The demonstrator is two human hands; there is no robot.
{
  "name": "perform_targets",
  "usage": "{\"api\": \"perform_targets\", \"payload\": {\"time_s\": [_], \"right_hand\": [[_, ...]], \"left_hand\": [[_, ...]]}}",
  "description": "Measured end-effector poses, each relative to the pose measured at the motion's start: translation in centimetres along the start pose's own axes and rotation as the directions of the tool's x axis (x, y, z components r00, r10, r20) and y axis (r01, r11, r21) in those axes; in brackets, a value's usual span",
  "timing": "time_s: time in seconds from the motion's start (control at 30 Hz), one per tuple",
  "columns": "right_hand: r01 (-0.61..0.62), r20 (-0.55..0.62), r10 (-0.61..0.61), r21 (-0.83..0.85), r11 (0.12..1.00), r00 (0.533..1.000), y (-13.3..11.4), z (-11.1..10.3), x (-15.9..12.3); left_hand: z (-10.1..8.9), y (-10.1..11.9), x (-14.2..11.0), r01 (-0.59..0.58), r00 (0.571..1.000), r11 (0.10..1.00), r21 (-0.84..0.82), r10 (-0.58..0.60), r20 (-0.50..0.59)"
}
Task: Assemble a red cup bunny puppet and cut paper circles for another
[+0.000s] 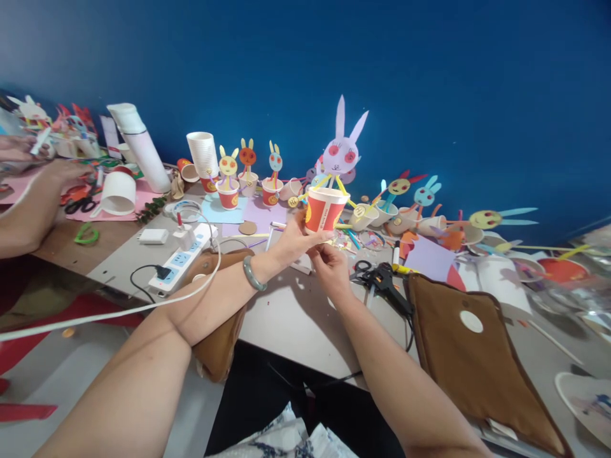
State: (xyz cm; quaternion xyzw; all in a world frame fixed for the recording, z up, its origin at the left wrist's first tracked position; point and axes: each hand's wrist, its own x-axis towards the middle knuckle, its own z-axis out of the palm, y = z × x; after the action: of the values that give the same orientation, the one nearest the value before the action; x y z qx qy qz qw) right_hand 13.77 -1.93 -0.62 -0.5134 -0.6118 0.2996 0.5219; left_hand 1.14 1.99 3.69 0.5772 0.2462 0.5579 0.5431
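Note:
My left hand (290, 242), with a green bangle on its wrist, is wrapped round a red, white and yellow paper cup (326, 211), held upright above the table. A purple paper rabbit head (340, 154) with pink eyes and long ears rises from the cup. Yellow strips with round tags stick out at the cup's sides, one ending in a tag (359, 210) on the right. Just under the cup, my right hand (331, 266) is closed with its fingertips pinched together near the cup's base. What lies between those fingertips is hidden.
Paper-cup rabbits (228, 194) stand along the blue wall. Right of my hands lie scissors (363, 267), a black glue gun (394, 289) and a brown cushion (470, 356). A power strip (184, 257) with a white cable lies left. Another person's arm (35, 203) reaches in at far left.

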Motion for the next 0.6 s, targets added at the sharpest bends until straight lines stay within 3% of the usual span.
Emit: {"api": "perform_targets", "payload": {"time_s": [0.23, 0.47, 0.6], "right_hand": [[-0.067, 0.135, 0.071, -0.038, 0.997, 0.988, 0.14, 0.14, -0.02], [-0.003, 0.015, 0.003, -0.002, 1.000, 1.000, -0.06, 0.08, -0.07], [-0.073, 0.139, 0.078, -0.044, 0.996, 0.987, 0.05, 0.12, -0.12]], "left_hand": [[-0.18, 0.01, 0.15, 0.003, 0.999, 1.000, 0.008, -0.002, -0.053], [-0.09, 0.10, -0.12, -0.012, 1.000, 1.000, 0.009, 0.012, -0.003], [-0.16, 0.06, 0.08, -0.019, 0.999, 1.000, 0.016, 0.020, -0.043]]}}
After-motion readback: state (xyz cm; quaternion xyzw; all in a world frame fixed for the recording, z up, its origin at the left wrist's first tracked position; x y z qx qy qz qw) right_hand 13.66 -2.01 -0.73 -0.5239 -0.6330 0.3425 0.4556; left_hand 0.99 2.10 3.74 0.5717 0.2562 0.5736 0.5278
